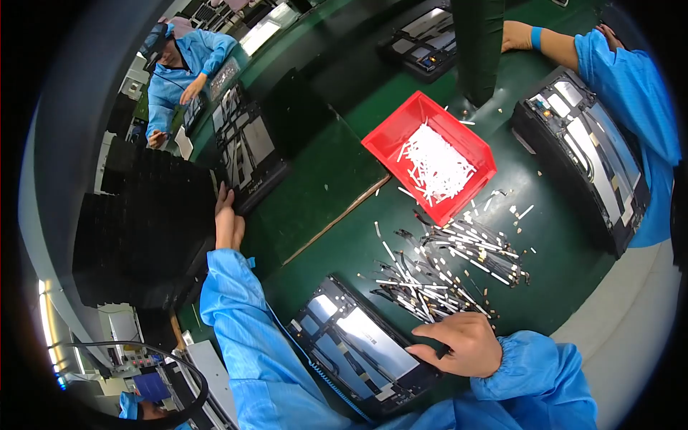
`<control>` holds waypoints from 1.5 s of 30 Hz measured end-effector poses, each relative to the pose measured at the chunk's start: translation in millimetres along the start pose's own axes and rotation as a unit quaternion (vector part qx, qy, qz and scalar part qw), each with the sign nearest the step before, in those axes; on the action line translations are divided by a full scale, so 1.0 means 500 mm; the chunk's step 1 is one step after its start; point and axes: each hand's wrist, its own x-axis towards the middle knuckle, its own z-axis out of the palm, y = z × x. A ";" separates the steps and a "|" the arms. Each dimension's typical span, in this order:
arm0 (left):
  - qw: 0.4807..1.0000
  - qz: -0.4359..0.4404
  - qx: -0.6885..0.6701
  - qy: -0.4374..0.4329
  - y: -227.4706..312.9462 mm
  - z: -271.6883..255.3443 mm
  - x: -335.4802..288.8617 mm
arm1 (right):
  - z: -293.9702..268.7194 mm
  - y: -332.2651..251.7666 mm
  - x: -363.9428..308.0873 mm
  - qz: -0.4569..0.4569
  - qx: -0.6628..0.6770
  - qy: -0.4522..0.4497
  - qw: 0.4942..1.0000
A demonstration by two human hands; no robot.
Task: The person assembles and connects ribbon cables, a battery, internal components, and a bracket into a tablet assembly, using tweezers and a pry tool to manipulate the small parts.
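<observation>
Reaching across the green work surface (pixel 344 179), I read the moment as follows.

Left hand (pixel 228 218): extended to the far-left edge, fingers together and flat against the tray of black frames (pixel 247 154); I cannot tell whether they grip it.

Right hand (pixel 459 342): fingers curled loosely, resting on the right corner of the near panel (pixel 358 351); clamped on nothing that I can see.

Near panel: lies at the near edge, glossy face up, tilted diagonally.

Cable pile (pixel 444 265): loose black-and-white strips, just beyond the right hand.

Red bin (pixel 430 154): mid-surface, holding white strips.

Technique, as I judge it: steady the panel with the right palm while the left draws the tray squarely, not dragging across the cables.

Co-worker's sleeve (pixel 631 86): far-right corner, apart.
</observation>
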 end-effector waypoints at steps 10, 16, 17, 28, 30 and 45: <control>0.988 -0.046 -0.144 0.040 0.139 0.030 -0.208 | 0.011 -0.003 0.018 0.016 -0.093 -0.005 0.996; 0.986 0.043 -0.113 -0.118 0.158 0.034 -0.487 | -0.004 -0.005 0.036 0.120 -0.265 0.000 0.957; 0.984 0.062 -0.067 -0.151 0.147 0.040 -0.526 | -0.005 0.002 0.036 0.123 -0.276 -0.013 0.953; 0.988 -0.068 0.008 -0.140 0.025 0.019 -0.774 | -0.022 -0.059 0.039 0.238 -0.024 -0.053 0.970; 0.988 -0.027 0.036 -0.145 0.012 0.036 -0.806 | -0.007 -0.114 0.024 0.264 0.052 -0.116 0.956; 0.981 0.055 -0.104 -0.156 -0.062 0.020 -0.860 | 0.130 -0.183 -0.066 0.142 0.124 -0.429 0.883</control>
